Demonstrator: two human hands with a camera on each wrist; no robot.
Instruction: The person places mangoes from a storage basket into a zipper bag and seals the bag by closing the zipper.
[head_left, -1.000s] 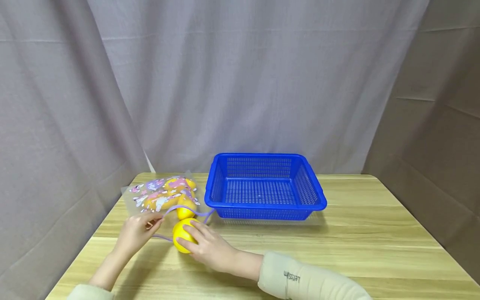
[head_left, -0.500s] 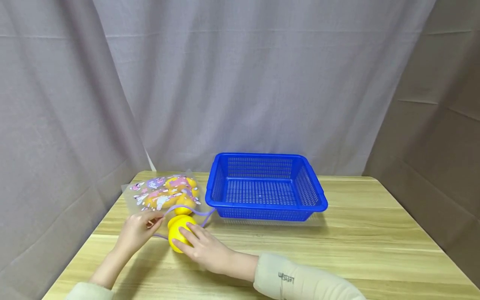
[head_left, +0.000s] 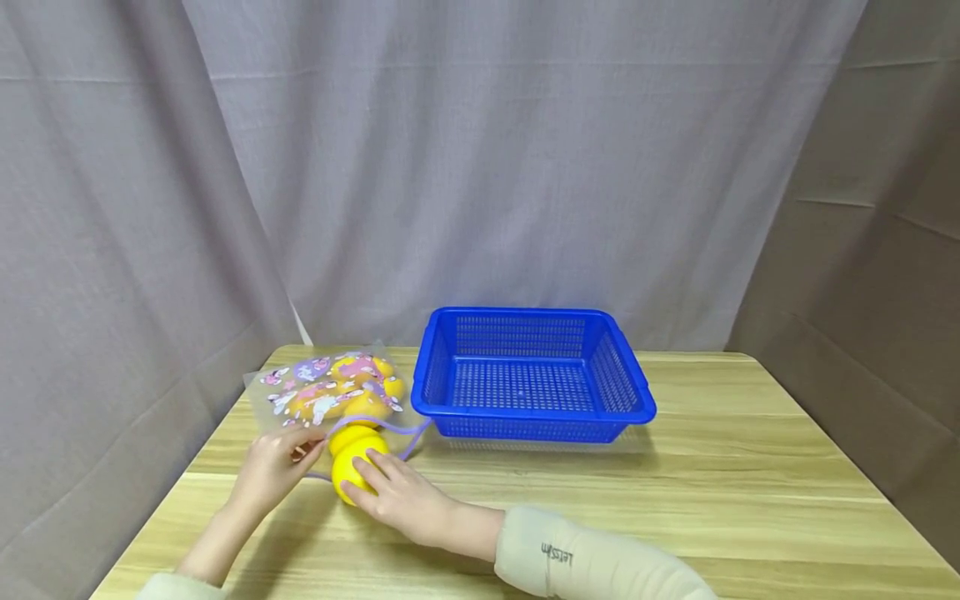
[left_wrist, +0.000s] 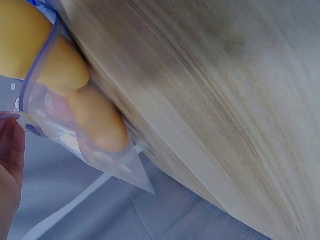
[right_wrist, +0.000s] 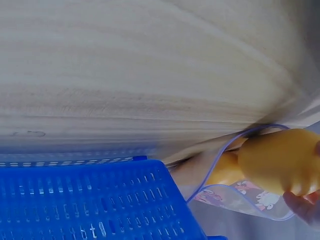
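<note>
A clear zip bag [head_left: 262,400] with pink and purple cartoon prints lies at the table's left, its purple-edged mouth [head_left: 397,428] spread open toward the person. Several yellow rounded pieces [head_left: 367,406] fill it. My left hand [head_left: 272,468] pinches the left side of the mouth between thumb and fingers. In my right hand [head_left: 408,500] is a smooth yellow gourd-shaped piece [head_left: 348,462], its narrower end at the bag's opening. The right wrist view shows this piece [right_wrist: 277,157] overlapping the purple edge, a fingertip beneath it. Inside the bag, another yellow piece [left_wrist: 102,120] shows in the left wrist view.
A blue mesh basket [head_left: 532,412] stands right of the bag, its near left corner close to the bag's mouth. The wooden table [head_left: 675,517] extends to the right and front. Grey curtains [head_left: 495,167] hang behind and at the sides.
My right hand has moved a little left with the yellow gourd-shaped piece, which has turned so its narrower end faces the bag's mouth. The left hand keeps its place at the bag's edge.
</note>
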